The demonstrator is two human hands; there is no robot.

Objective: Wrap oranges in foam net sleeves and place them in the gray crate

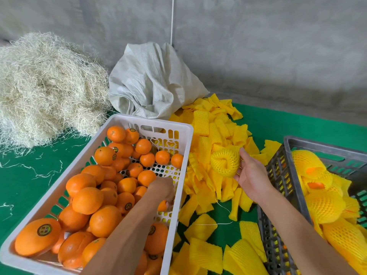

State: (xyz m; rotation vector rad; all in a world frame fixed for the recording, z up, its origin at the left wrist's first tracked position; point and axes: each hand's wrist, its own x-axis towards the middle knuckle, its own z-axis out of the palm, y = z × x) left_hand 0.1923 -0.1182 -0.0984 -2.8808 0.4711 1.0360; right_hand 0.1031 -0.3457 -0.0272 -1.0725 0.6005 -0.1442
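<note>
Left hand (162,190): down inside the white crate (179,176), near its right wall; fingers curled downward around a small orange (162,205) that shows just under the knuckles; grip itself mostly hidden by the back of the hand.
Right hand (250,174): palm up over the pile of sleeves, between the two crates; fingers wrapped loosely around a wrapped orange (225,162), thumb on its right side.
Wrapped orange: fully covered in yellow foam net, net gathered into a swirl at the face turned to the camera; no peel visible.
White crate: left of centre, perforated floor, set at an angle; full of bare oranges (87,200), many with round dark stickers; floor bare toward the far right corner.
Gray crate (278,176): at right edge, slotted walls; several netted oranges (324,207) inside, orange peel showing through open net ends on two of them.
Loose foam net sleeves (205,255): flat yellow pieces heaped on the green counter (29,181) between the crates, running from the sack to the near edge.
Thin pale string (223,207): lying across the sleeves below the right hand.
Woven sack (151,80): grayish-white, crumpled, behind the white crate against the wall.
Straw-like fibre heap (45,86): pale, far left; stray strands scattered on the counter.
Wall (268,40): bare gray concrete.
</note>
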